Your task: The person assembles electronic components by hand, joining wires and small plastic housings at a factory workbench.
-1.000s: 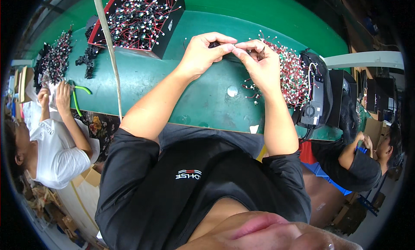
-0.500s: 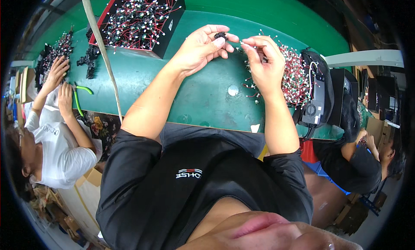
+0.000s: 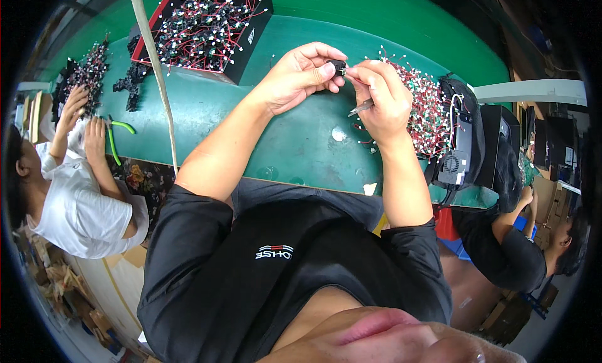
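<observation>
My left hand (image 3: 300, 78) is closed, pinching a small black plastic part (image 3: 339, 66) between thumb and fingers above the green table. Close beside it, my right hand (image 3: 384, 99) has its thumb and fingertips pressed together at the part's right edge. What those fingertips pinch is too small to make out. A slim pointed metal tool (image 3: 362, 108) sticks out to the left from under the right hand's fingers. Behind that hand lies a heap of small connectors with red wires (image 3: 426, 109), on the right of the table.
An open box (image 3: 243, 56) full of black parts with red wires stands at the back left. Loose black parts (image 3: 133, 87) lie beside it. Green-handled pliers (image 3: 114, 140) rest near a co-worker's hand (image 3: 95, 137). A pale cord (image 3: 154, 62) hangs in front. A black device (image 3: 456, 156) sits at right.
Both hands have moved slightly nearer, and my right fingertips now meet the black part. The pointed metal tool now shows under my right hand.
</observation>
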The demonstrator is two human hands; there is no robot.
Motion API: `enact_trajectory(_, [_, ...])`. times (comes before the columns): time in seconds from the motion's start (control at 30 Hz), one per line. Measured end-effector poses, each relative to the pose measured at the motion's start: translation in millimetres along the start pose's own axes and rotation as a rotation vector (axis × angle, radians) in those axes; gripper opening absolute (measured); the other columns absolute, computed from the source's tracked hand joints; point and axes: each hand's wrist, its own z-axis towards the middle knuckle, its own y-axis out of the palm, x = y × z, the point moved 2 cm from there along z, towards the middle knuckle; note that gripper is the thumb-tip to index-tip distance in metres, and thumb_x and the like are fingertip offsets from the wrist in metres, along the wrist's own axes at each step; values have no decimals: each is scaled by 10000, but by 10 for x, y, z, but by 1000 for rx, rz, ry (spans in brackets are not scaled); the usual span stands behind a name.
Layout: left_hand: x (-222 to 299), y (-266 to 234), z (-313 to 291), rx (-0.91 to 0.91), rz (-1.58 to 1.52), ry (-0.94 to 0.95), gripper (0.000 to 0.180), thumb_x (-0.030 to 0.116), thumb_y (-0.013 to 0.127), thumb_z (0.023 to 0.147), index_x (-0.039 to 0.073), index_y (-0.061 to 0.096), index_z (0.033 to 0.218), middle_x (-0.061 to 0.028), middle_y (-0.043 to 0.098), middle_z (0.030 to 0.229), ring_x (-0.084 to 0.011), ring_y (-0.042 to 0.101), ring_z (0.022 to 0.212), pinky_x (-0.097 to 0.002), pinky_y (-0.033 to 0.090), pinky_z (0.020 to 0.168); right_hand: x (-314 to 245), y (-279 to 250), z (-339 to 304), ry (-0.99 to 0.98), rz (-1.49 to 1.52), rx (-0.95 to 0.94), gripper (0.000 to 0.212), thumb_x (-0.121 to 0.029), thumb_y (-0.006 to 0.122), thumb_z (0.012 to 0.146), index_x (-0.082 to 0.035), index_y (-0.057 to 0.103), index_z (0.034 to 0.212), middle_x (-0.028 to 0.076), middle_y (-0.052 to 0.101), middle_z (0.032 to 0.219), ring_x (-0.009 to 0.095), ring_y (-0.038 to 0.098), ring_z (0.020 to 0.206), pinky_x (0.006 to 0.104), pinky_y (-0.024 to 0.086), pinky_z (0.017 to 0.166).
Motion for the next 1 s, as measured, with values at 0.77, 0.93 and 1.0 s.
enact_trajectory(0.77, [-10, -32, -5, -12, 93, 36, 256, 77, 674, 940, 17, 631, 1185, -98, 706, 1039, -142, 667, 869, -279, 559, 820, -21, 10, -12, 2, 3, -32, 236, 20, 754, 697, -56, 680, 908, 80, 672, 849, 243, 683, 721, 321, 556, 586])
enact_trajectory(0.93, [-12, -33, 4, 51, 178, 49, 240, 48, 682, 929, -15, 647, 1158, -92, 699, 980, -146, 678, 840, -282, 577, 800, 28, 58, -47, 66, 50, -64, 243, 26, 754, 690, -61, 678, 904, 74, 674, 856, 240, 682, 727, 327, 555, 587])
enact_trajectory(1.0, [-17, -32, 1, 51, 193, 43, 244, 54, 686, 926, -6, 633, 1157, -122, 704, 1042, -148, 666, 866, -284, 564, 807, 53, 56, -57, 43, 39, -67, 240, 22, 753, 689, -68, 680, 900, 63, 673, 853, 235, 679, 726, 328, 551, 585])
